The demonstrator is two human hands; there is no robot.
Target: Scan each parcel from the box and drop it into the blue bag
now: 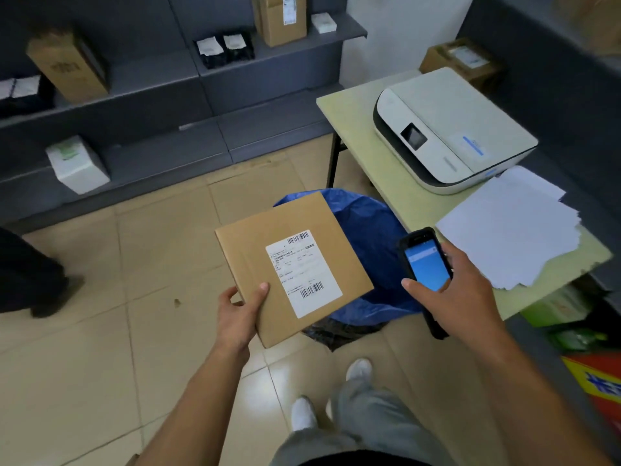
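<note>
My left hand [241, 309] grips a flat brown cardboard parcel [268, 237] by its near left corner, thumb on top. Its white shipping label [303, 272] with two barcodes faces up. The parcel hovers over the left half of the open blue bag [369, 237], which stands on the tiled floor. My right hand [450, 290] holds a black handheld scanner [425, 260] with a lit blue screen, just right of the parcel and above the bag's right side. The source box is not in view.
A pale table [356, 122] to the right carries a white printer [450, 129] and a stack of white sheets [510, 227]. Grey shelves [168, 89] with several parcels line the back wall. Another person's leg [30, 274] stands at the left. Coloured packages [598, 381] lie low right.
</note>
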